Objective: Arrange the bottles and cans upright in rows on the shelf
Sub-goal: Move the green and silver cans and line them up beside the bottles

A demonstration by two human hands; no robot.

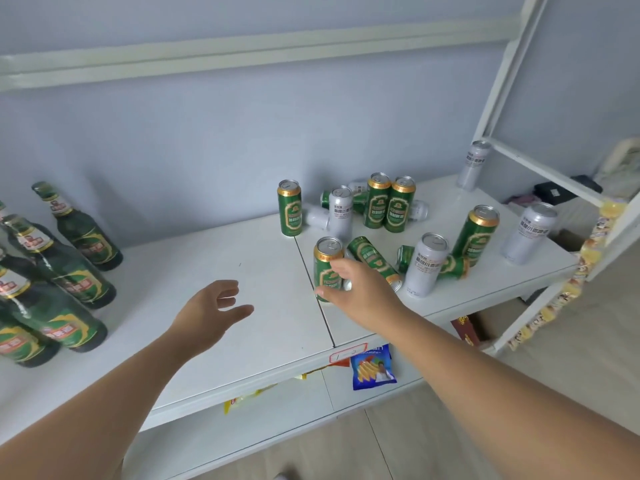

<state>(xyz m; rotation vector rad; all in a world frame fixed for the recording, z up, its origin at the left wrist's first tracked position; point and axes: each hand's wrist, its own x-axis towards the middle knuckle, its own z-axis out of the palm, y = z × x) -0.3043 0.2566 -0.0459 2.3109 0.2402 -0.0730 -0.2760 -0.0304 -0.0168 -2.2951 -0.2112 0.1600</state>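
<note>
While the right hand reaches over the seam in the shelf, its thumb and fingers curl round a green can. It's got hold, and that can stands upright just right of the seam, close to the front edge. Left hand hovers over the shelf's middle, fingers loose and spread, holding nothing. Open white board lies under it and beyond it, right back to the wall. Far left, the bottles stand upright in a bunch, the nearest ones close to the front edge. The right half is crowded: cans in a jumble, several upright, several on their sides. A lying can sits right beside the held one, touching or just apart, can't tell. A white can stands just past it, and another stands alone at the back right corner by the frame post.
</note>
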